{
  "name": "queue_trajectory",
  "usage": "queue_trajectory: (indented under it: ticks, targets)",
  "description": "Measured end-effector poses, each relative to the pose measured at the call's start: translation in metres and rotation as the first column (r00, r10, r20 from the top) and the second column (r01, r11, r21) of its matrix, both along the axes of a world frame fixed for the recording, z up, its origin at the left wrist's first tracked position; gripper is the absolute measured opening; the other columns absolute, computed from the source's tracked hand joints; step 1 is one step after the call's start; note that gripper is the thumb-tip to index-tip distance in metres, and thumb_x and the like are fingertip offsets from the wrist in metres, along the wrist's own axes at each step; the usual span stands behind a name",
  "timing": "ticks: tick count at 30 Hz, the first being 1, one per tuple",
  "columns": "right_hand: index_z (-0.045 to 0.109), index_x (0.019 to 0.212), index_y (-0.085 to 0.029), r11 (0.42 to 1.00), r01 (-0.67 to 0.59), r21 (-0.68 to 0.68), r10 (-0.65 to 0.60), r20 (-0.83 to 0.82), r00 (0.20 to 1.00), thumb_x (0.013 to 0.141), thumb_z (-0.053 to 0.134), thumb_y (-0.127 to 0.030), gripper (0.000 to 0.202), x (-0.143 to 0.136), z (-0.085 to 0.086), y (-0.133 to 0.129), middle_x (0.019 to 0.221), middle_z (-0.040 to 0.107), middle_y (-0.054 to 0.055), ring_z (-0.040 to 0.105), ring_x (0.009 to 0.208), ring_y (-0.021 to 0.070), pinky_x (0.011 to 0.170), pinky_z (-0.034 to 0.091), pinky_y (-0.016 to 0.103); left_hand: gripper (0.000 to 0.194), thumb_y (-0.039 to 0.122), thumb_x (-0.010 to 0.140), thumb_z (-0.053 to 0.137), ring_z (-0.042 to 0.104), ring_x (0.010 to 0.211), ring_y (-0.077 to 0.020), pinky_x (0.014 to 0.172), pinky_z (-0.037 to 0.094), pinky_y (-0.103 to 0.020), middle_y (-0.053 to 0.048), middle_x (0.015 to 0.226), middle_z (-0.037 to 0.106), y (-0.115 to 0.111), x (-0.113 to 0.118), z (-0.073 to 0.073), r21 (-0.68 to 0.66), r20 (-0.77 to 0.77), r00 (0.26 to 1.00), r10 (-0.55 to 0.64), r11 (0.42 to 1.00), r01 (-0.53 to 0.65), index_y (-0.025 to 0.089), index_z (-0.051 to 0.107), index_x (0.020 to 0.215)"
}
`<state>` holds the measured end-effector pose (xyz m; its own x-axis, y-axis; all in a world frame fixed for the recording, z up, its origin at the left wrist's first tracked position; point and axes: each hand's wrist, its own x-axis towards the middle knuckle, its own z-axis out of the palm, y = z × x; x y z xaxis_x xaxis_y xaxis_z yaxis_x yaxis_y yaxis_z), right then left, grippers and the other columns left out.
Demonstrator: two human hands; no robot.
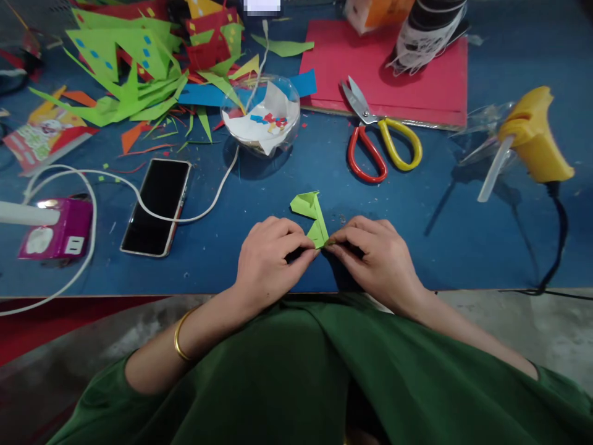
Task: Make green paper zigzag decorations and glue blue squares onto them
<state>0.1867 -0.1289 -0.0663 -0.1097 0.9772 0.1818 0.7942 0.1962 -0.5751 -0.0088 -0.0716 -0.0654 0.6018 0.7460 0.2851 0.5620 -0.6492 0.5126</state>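
Note:
Between my hands is a small folded piece of green paper (319, 224), near the front edge of the blue table. Its lower end is pinched by the thumb and finger of my left hand (273, 256). My right hand (377, 256) pinches the same end from the other side, fingertips almost meeting those of the left. The paper's upper part bends to the left in a folded, pointed flap. Scissors (365, 117) with one red and one yellow handle lie partly spread, beyond my right hand.
A clear bowl (234, 127) holds white paper and small coloured bits. A phone (155, 207) lies left under a white cable (204, 216). Green paper cutouts (134, 93) pile at back left. Red sheets (324, 68) lie behind the scissors. A yellow glue gun (532, 136) stands right.

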Motion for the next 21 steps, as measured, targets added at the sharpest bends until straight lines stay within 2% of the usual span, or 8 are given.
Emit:
queue_trajectory:
  ticks: [6, 21]
  targets:
    - [0.067, 0.082, -0.02, 0.999, 0.049, -0.015, -0.048, 0.043, 0.998, 0.092, 0.064, -0.024, 0.011, -0.004, 0.0, 0.0014, 0.081, 0.069, 0.003, 0.061, 0.073, 0.017, 0.072, 0.037, 0.034, 0.013, 0.024, 0.089, 0.067, 0.061, 0.079, -0.0172, 0.07, 0.046, -0.034, -0.001, 0.081, 0.071, 0.0015, 0.002, -0.0002, -0.041, -0.013, 1.0, 0.008, 0.999, -0.009, 0.022, 0.073, 0.078]
    - [0.06, 0.084, -0.02, 0.998, 0.067, 0.001, -0.067, 0.078, 0.995, 0.093, 0.061, -0.023, 0.008, -0.0063, -0.002, 0.0029, 0.081, 0.064, 0.003, 0.057, 0.073, 0.0181, 0.07, 0.036, 0.034, 0.013, 0.024, 0.089, 0.065, 0.059, 0.08, -0.0196, 0.071, 0.041, -0.037, -0.003, 0.083, 0.069, -0.0014, 0.0036, 0.0002, 0.017, -0.079, 0.996, 0.031, 0.999, -0.03, 0.021, 0.069, 0.077]
